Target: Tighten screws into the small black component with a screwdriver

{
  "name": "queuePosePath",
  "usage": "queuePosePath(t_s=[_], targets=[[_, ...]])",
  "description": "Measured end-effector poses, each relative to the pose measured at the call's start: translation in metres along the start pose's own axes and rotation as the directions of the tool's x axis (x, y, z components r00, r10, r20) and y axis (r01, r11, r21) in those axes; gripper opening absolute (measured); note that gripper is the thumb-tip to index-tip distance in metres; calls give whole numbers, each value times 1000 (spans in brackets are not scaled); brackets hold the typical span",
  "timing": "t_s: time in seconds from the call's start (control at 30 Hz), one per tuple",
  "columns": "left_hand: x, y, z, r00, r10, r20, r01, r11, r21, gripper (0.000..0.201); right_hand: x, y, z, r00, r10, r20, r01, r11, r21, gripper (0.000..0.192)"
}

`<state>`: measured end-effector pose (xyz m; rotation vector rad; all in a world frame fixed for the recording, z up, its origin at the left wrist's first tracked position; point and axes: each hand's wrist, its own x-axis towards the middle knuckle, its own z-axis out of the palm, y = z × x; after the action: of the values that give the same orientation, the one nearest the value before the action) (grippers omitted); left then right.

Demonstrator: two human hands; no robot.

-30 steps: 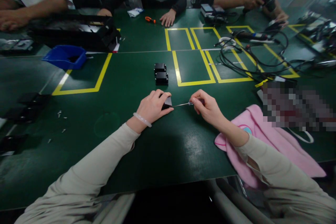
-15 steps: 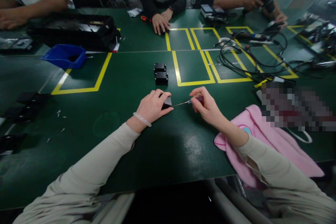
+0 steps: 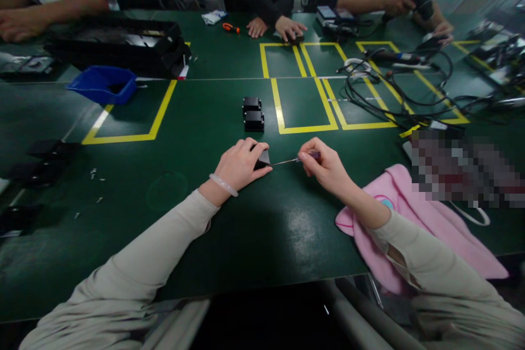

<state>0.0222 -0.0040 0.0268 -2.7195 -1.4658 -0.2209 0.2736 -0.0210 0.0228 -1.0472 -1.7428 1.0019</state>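
Observation:
My left hand (image 3: 241,167) grips a small black box (image 3: 262,159) and keeps it on the green table (image 3: 246,240). Part of the box is hidden under my fingers. In my right hand (image 3: 322,161) is a screwdriver (image 3: 308,156) with a dark, purplish handle. Its thin shaft points left, and the tip meets the near right corner of the box. Just beyond my left hand stand two similar black boxes (image 3: 254,120), one behind the other, with small shiny screws at their sides.
Left: a blue bin (image 3: 102,86), loose screws (image 3: 93,172), dark parts (image 3: 47,167) and a long black housing (image 3: 118,44). Right: a pink cloth (image 3: 394,219) under my forearm and tangled cables (image 3: 369,87). Across the table, co-workers' hands (image 3: 289,27) and an orange-handled tool (image 3: 231,28).
My hands, the box and the screwdriver keep nearly the same pose. Across the table, the co-worker in black has moved one hand to the right with a dark object, uncovering the orange-handled tool.

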Motion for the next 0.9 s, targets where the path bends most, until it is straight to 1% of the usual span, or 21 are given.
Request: queuePosePath(t_s=[0.2, 0.33, 0.5, 0.67, 0.8, 0.9], targets=[[0, 0, 1, 1000, 6, -7, -6, 1000, 5, 49, 1, 1, 0, 1000, -8, -15, 8, 1000, 25, 20], [0, 0, 2, 1000, 9, -11, -9, 1000, -4, 49, 0, 2, -1, 1000, 0, -4, 0, 1000, -10, 25], [0, 0, 2, 1000, 6, -9, -6, 1000, -17, 50, -1, 2, -1, 999, -28, -23, 29, 1000, 12, 16], [0, 0, 2, 1000, 0, -9, 0, 1000, -9, 50, 0, 1, -1, 1000, -18, -4, 18, 999, -28, 20], [0, 0, 2, 1000, 2, -9, -2, 1000, -9, 49, 1, 0, -1, 999, -39, -19, 39, 999, 5, 16], [-1, 0, 2, 1000, -1, -9, 1, 1000, -16, 49, 1, -1, -1, 999, -31, -12, 31, 1000, 3, 19]])
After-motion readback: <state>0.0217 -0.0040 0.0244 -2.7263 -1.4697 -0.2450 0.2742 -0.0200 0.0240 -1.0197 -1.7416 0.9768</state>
